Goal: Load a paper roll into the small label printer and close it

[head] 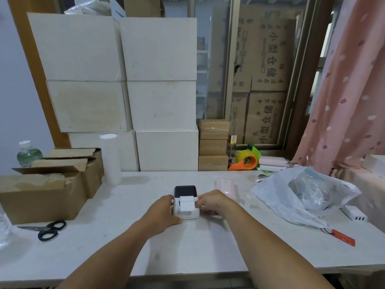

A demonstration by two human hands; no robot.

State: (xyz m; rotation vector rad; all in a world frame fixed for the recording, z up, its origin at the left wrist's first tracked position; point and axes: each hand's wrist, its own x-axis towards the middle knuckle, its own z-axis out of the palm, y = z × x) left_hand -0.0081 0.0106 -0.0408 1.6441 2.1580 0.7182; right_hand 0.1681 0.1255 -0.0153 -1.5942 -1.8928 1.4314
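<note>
Label printer (186, 205), small and white with a dark panel at its far end, sits near the middle of the pale table (187, 251), clasped from both sides. The left hand (164, 211) curls around its left flank, thumb lying along the near bottom corner. The right hand (210, 202) grips the right flank, fingers bent against the casing. A white strip of label paper (186, 203) lies over the top, hanging toward the person. Whether the cover is fully latched, I cannot tell.

Just beyond the right hand lies a pale pink box (227, 187). Farther right, a crumpled translucent plastic bag (300, 195) slumps on the table, with a white charger block (353, 213) and an orange tag (343, 237) at its near edge. Black-handled scissors (49, 229) lie to the left, in front of open cardboard cartons (52, 184); a green-tinted water bottle (28, 154) stands behind them, and an upright white roll (110, 158) is beside them. An orange tape dispenser (245, 161) sits at the back. White boxes (125, 80) are stacked against the wall. Behind the glass, brown cartons (266, 80) bear the printed characters 小型仓储.
</note>
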